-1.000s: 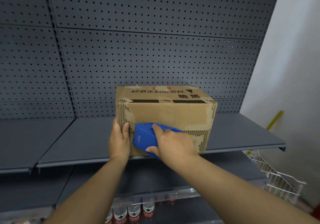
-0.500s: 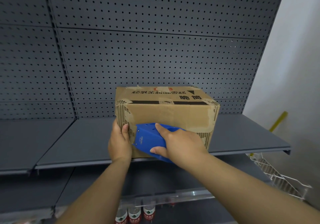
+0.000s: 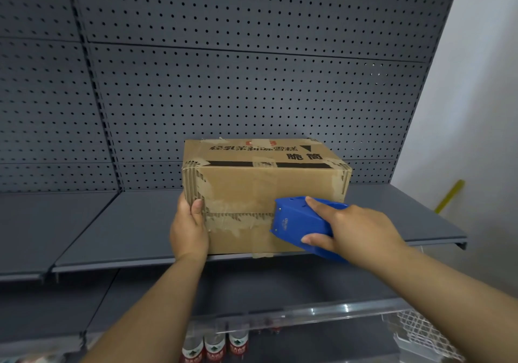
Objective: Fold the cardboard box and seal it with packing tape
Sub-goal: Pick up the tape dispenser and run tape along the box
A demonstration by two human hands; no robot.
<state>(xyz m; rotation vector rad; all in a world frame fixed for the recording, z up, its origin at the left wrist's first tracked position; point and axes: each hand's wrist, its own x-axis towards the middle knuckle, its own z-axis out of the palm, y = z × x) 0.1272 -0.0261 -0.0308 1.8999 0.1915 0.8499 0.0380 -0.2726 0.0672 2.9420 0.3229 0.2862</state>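
Cardboard box (image 3: 269, 194) sits on the shelf (image 3: 112, 231), left hand (image 3: 189, 229) wrapped round its near-left corner, right hand (image 3: 361, 229) clamped on the blue tape dispenser (image 3: 301, 224) against the seam, and any tilt could wrinkle the tape.

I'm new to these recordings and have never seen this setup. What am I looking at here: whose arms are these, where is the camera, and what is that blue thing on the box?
There is no machine here. The camera sits on a person's head and looks forward and down, so the two bare arms are their own. A cardboard box stands on a grey metal shelf in front of a perforated back panel. The left hand steadies the box's left edge. The right hand grips a blue tape dispenser, pressed against the box's front face along the seam. Bottles stand on a lower shelf.
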